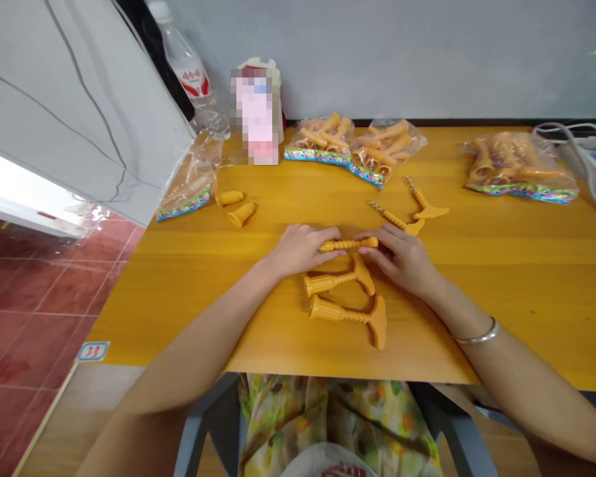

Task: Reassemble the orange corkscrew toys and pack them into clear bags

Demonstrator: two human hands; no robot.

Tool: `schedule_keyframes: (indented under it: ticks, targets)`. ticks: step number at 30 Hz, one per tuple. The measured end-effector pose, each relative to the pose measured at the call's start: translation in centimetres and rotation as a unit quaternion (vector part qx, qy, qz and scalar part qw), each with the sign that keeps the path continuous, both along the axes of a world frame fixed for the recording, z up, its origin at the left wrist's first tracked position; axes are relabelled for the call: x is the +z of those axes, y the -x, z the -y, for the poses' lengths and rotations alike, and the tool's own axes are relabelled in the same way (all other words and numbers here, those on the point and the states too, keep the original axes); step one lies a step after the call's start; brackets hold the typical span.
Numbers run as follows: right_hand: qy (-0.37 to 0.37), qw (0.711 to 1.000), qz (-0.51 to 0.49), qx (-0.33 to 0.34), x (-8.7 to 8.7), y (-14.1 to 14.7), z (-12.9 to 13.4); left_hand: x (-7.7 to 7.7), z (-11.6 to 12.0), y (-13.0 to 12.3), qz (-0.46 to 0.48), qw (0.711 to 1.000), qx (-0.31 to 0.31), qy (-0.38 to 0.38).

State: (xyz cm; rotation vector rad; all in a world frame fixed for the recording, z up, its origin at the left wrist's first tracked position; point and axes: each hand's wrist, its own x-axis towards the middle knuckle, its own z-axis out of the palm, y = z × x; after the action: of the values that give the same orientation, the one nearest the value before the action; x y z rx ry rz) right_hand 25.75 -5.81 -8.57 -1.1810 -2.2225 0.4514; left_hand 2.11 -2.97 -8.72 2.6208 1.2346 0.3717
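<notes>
Between my two hands lies an orange plastic T-handled corkscrew (347,244) with a ribbed shaft, held level just above the desk. My left hand (302,250) is closed on its sheathed end. The fingers of my right hand (403,257) grip its handle. Below them rest two more sheathed corkscrews, an upper one (340,279) and a lower one (345,314), handles to the right. Beyond my right hand lie two bare corkscrews with metal spiral tips, one farther (430,211) and one nearer (396,218). To the left are two loose orange sheaths (230,198), (242,214).
Clear bags of orange parts stand at the back: left (322,136), middle (385,149) and right (519,162). An opened bag (191,182), a plastic bottle (191,73) and a blurred phone-like object (257,119) are back left. A white cabled device (593,162) is far right.
</notes>
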Motion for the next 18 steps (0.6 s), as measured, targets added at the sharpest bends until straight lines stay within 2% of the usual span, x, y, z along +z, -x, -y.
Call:
schedule_keyframes:
  ticks: [4,8,10,12,15,18]
  targets:
    - [0.136,0.986,-0.094,-0.028,0.3,0.8,0.5,-0.5,-0.2,0.1,0.021,0.999,-0.007,-0.039]
    - [0.275,0.933,-0.226,-0.047,0.0,1.3,0.5,-0.9,-0.4,0.3,0.058,0.995,-0.025,-0.079]
    - [0.300,0.920,-0.246,-0.049,-0.1,1.3,0.4,-0.9,-0.5,0.4,0.078,0.994,-0.029,-0.074]
    - [0.262,0.937,-0.227,-0.040,-0.2,1.1,0.3,-0.8,-0.5,0.5,0.095,0.993,-0.031,-0.056]
    - [0.122,0.981,-0.148,-0.001,-0.1,0.6,0.1,-0.6,-0.6,0.6,0.111,0.993,-0.019,-0.023]
    - [0.026,0.996,-0.081,0.021,0.0,0.2,-0.1,-0.6,-0.6,0.7,0.112,0.994,-0.014,-0.005]
